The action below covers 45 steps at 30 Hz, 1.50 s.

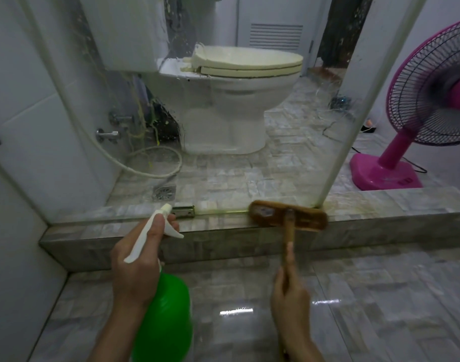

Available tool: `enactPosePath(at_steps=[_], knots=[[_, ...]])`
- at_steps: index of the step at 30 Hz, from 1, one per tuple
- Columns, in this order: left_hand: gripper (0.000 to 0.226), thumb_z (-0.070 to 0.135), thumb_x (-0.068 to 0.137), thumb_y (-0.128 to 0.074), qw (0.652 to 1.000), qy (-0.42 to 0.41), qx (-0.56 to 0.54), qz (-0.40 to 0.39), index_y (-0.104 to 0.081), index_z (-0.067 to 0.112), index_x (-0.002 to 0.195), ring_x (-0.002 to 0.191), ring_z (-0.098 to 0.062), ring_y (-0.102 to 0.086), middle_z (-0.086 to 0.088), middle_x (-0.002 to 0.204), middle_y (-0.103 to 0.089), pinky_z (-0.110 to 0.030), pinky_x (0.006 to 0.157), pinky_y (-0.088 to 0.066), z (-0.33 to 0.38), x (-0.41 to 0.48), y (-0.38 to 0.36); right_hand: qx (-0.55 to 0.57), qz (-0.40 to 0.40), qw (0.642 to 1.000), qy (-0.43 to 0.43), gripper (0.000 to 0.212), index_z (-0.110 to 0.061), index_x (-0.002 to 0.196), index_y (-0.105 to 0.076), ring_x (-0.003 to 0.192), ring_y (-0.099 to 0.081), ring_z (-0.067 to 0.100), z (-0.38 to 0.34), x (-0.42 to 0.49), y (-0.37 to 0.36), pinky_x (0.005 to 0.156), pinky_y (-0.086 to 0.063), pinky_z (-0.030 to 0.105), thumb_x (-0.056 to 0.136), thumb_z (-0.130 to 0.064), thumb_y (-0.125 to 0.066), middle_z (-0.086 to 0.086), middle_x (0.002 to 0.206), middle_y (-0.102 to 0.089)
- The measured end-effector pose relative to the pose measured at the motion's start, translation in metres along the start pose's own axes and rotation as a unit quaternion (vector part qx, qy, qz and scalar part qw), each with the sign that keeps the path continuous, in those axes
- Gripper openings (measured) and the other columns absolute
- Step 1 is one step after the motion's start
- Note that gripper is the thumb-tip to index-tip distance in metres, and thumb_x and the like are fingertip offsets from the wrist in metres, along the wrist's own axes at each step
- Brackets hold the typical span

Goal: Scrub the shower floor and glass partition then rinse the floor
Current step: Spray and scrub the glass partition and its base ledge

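Observation:
My left hand [136,267] grips a green spray bottle [166,314] by its white trigger head, nozzle aimed at the bottom of the glass partition [223,126]. My right hand [290,296] holds the wooden handle of a brown scrub brush [287,215]. The brush head lies on the stone curb [223,231], against the foot of the glass near the white frame post [354,126]. The wet tiled shower floor [354,296] spreads below both hands.
Behind the glass stand a white toilet [223,100], a coiled hose [158,163], wall valves [107,135] and a floor drain [165,192]. A pink pedestal fan [419,113] stands at the right beyond the curb. White walls close the left side.

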<state>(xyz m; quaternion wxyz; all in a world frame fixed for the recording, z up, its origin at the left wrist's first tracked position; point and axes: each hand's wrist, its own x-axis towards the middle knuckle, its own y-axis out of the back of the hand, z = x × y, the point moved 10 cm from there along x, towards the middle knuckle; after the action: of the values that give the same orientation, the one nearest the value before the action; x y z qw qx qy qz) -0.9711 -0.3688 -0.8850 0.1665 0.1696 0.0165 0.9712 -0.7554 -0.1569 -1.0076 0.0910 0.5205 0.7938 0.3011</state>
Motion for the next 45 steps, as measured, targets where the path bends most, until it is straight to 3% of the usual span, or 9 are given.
enactPosePath(at_steps=[4,13,16,21,29,34,39,43,45], knots=[[0.034,0.046,0.093,-0.049,1.000,-0.008,-0.027,0.008,-0.078,0.036,0.080,0.097,-0.016,-0.071,0.007,0.092,-0.077,-0.033,0.093,-0.051,0.005,0.004,-0.001,-0.017,-0.121,0.987,0.101,0.067,-0.050,0.146,-0.009,0.047,-0.047,0.009,-0.032,-0.011,-0.052,0.042,-0.036,0.019,0.099,-0.019,-0.045,-0.006,0.051,-0.042],[0.031,0.049,0.089,-0.050,0.999,-0.015,-0.037,0.031,-0.078,0.041,0.079,0.097,-0.018,-0.072,0.004,0.094,-0.078,-0.039,0.095,-0.052,0.017,-0.002,0.015,-0.077,-0.032,0.987,0.139,0.073,-0.053,0.146,-0.011,0.040,-0.045,0.010,-0.021,0.007,0.001,0.040,-0.038,0.027,0.095,-0.019,-0.050,-0.003,0.054,-0.050],[0.033,0.042,0.094,-0.049,0.998,-0.014,-0.022,0.059,-0.078,0.039,0.078,0.098,-0.017,-0.072,0.001,0.092,-0.078,-0.033,0.093,-0.052,0.017,-0.006,0.039,-0.154,-0.114,0.940,0.282,0.081,-0.042,0.149,-0.021,0.036,-0.044,0.016,-0.092,0.013,-0.046,0.036,-0.031,0.026,0.085,-0.015,-0.063,0.000,0.062,-0.056],[0.052,0.018,0.101,-0.049,0.995,-0.004,0.019,0.093,-0.074,0.053,0.072,0.088,0.009,-0.067,0.031,0.080,-0.072,-0.006,0.077,-0.048,0.029,-0.009,0.071,-0.270,-0.066,0.823,0.495,0.094,-0.036,0.149,-0.017,0.033,-0.025,0.014,-0.237,0.021,-0.104,0.029,-0.035,0.024,0.079,-0.007,-0.072,0.005,0.059,-0.053],[0.057,0.017,0.102,-0.047,0.987,-0.014,0.005,0.159,-0.071,0.060,0.075,0.090,0.014,-0.064,0.035,0.084,-0.070,-0.005,0.083,-0.046,0.033,-0.015,0.126,-0.332,-0.154,0.875,0.318,0.118,-0.040,0.151,-0.010,0.025,-0.039,0.020,-0.081,0.036,-0.025,0.022,-0.036,0.028,0.064,-0.003,-0.082,0.004,0.053,-0.045],[0.044,0.028,0.101,-0.048,0.976,-0.009,0.025,0.217,-0.073,0.053,0.075,0.098,-0.005,-0.068,0.012,0.094,-0.075,-0.019,0.090,-0.050,0.023,-0.026,0.161,-0.350,-0.235,0.805,0.417,0.100,-0.048,0.141,0.024,0.062,-0.064,0.028,-0.185,-0.013,-0.125,0.049,-0.047,0.035,0.091,-0.004,-0.050,0.009,0.082,-0.058],[0.034,0.040,0.096,-0.050,0.970,0.001,0.039,0.241,-0.072,0.059,0.078,0.085,-0.004,-0.067,0.028,0.086,-0.073,-0.022,0.077,-0.052,0.019,-0.032,0.180,-0.312,-0.284,0.759,0.495,0.070,-0.039,0.151,0.004,0.089,-0.064,0.033,-0.301,-0.055,-0.223,0.058,-0.037,0.038,0.100,-0.010,-0.033,0.015,0.105,-0.063],[0.029,0.050,0.090,-0.047,0.968,-0.010,0.064,0.244,-0.075,0.052,0.081,0.094,-0.018,-0.071,0.016,0.092,-0.076,-0.038,0.075,-0.055,0.017,-0.035,0.198,-0.334,-0.281,0.766,0.472,0.094,-0.050,0.142,0.022,0.068,-0.059,0.024,-0.241,-0.030,-0.193,0.058,-0.052,0.033,0.095,-0.002,-0.044,0.012,0.099,-0.060],[0.030,0.053,0.089,-0.046,0.968,-0.013,0.078,0.240,-0.075,0.050,0.080,0.091,-0.023,-0.071,0.015,0.090,-0.076,-0.043,0.071,-0.055,0.017,-0.034,0.201,-0.317,-0.234,0.808,0.437,0.116,-0.050,0.143,0.019,0.044,-0.046,0.016,-0.189,-0.010,-0.142,0.037,-0.044,0.028,0.082,0.000,-0.065,0.008,0.079,-0.058]])
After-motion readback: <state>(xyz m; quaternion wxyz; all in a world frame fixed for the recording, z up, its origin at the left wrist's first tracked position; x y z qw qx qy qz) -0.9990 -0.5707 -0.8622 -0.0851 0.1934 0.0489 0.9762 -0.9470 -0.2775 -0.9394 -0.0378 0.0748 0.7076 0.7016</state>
